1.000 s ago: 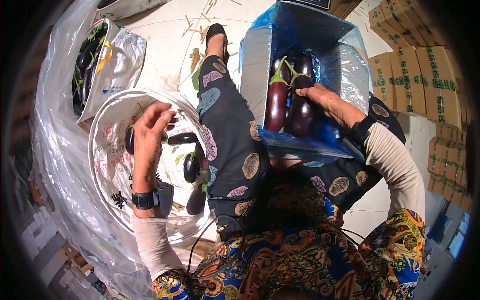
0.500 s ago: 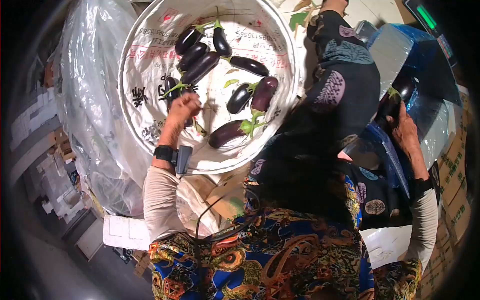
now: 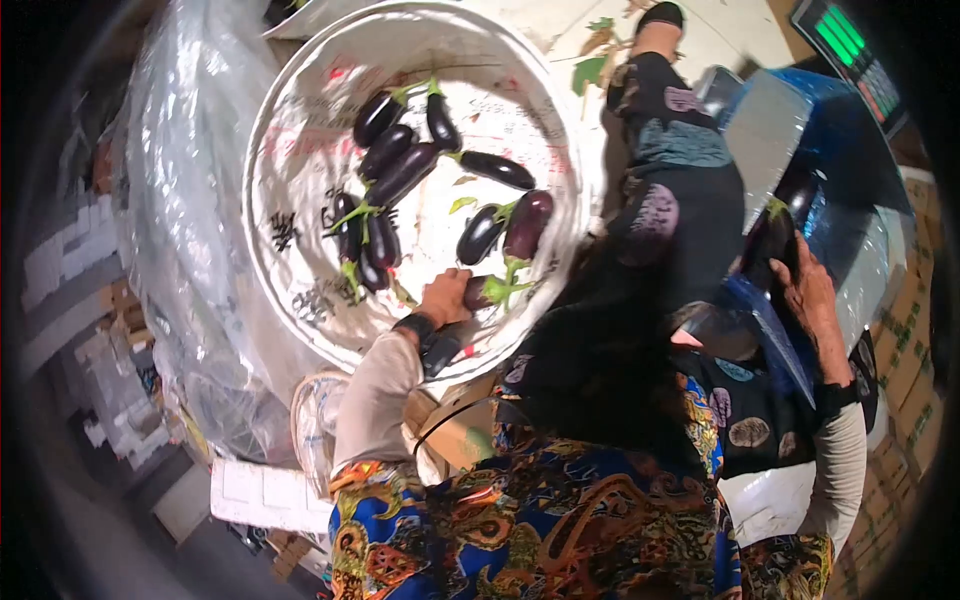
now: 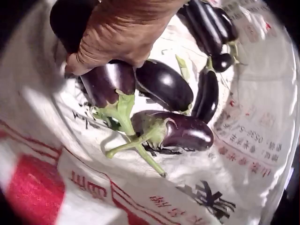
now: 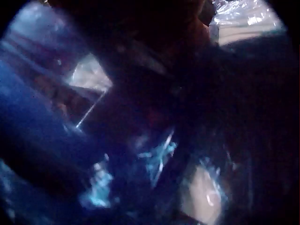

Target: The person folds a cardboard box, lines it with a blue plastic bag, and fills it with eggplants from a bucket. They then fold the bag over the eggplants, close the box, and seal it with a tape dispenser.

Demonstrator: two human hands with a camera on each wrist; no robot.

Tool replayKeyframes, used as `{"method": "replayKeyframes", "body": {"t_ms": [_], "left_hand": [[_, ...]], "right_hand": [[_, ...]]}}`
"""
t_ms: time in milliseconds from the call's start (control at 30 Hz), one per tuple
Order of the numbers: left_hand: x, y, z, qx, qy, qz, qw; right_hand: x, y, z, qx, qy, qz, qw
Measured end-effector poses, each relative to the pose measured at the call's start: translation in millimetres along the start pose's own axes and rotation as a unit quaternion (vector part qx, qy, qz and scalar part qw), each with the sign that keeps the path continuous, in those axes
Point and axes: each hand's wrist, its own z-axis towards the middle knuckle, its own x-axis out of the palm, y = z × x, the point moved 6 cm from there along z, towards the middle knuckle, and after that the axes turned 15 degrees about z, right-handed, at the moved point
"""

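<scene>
My left hand (image 3: 447, 297) grips a dark purple eggplant (image 3: 480, 292) low in the round white woven sack (image 3: 262, 190). In the left wrist view the thumb and fingers wrap around the body of this eggplant (image 4: 108, 86), and its green stem points away from the hand. Several more eggplants (image 3: 405, 175) lie about it on the sack's bottom. My right hand (image 3: 812, 300) rests with fingers extended on an eggplant (image 3: 770, 240) in the foam box (image 3: 765, 125) lined with blue plastic. The right wrist view is dark and mostly shows blue film (image 5: 28, 98).
A scale with a green lit display (image 3: 842, 35) stands behind the box. Clear plastic sheeting (image 3: 200, 200) hangs left of the sack. Cardboard cartons (image 3: 900, 400) are stacked at the far right. A leg in patterned trousers (image 3: 665, 200) lies between sack and box.
The head view has turned toward the sack. My left hand has moved down and right from the sack's left side and taken hold of an eggplant. My right hand stays at the box.
</scene>
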Motion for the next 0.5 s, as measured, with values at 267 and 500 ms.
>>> {"method": "replayKeyframes", "body": {"t_ms": [267, 500], "left_hand": [[-149, 72, -65, -0.122, -0.055, 0.181, 0.974], [-304, 62, -107, -0.166, -0.265, 0.305, 0.899]], "right_hand": [[-76, 8, -13, -0.079, -0.100, 0.120, 0.985], [-91, 3, -23, -0.093, -0.092, 0.157, 0.979]]}}
